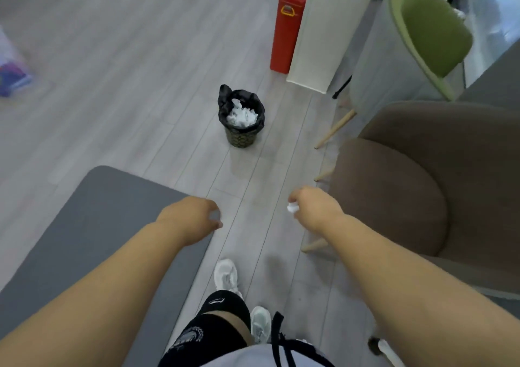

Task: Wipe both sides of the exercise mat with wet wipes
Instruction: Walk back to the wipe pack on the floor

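Note:
The grey exercise mat [92, 226] lies flat on the floor at the lower left, one rounded corner pointing up the frame. My left hand [194, 214] hovers over the mat's right edge with curled fingers and nothing in it. My right hand [312, 209] is out over the bare floor to the right, closed around a crumpled white wet wipe [292, 207] that peeks out by the thumb. Neither hand touches the mat.
A small bin [242, 118] with a black liner, filled with used white wipes, stands on the floor ahead. A brown chair [408, 192] is close on the right, a green chair [430, 31] and a red box [289, 23] behind it. My shoes [226, 276] stand beside the mat.

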Demonstrator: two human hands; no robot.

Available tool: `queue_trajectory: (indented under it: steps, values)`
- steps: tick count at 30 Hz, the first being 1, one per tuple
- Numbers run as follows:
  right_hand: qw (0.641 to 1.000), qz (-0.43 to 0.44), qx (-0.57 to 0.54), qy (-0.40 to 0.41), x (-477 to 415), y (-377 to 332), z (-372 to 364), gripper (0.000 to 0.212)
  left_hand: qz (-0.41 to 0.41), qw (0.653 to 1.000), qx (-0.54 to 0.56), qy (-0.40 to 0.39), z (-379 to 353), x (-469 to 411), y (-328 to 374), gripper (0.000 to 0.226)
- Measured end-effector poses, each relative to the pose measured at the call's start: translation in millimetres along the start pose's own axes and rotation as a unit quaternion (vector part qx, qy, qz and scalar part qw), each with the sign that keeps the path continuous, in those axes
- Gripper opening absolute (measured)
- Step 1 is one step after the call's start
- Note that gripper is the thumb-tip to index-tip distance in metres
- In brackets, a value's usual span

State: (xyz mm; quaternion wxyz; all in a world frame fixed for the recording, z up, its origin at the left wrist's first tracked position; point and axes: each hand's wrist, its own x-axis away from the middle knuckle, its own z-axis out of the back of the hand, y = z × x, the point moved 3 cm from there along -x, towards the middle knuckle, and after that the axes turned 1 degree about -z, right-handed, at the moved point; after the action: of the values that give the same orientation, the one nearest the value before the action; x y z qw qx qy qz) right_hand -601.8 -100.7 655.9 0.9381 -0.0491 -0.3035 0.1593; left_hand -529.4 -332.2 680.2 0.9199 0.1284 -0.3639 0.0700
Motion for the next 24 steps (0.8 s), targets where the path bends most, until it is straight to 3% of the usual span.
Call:
queue_trajectory:
  steps: [12, 24]
  values:
    - [0.999, 0.03, -0.018, 0.005, -188, -56, 104, 0.027, 0.026, 0.999, -0.002, -0.03, 115, -160, -68, 0.051]
    - [0.998, 0.012, -0.029, -0.049, -399, -23, 161, 0.028, 0.051, 0.995, 0.045, -0.074, 194, -349, -67, 0.051]
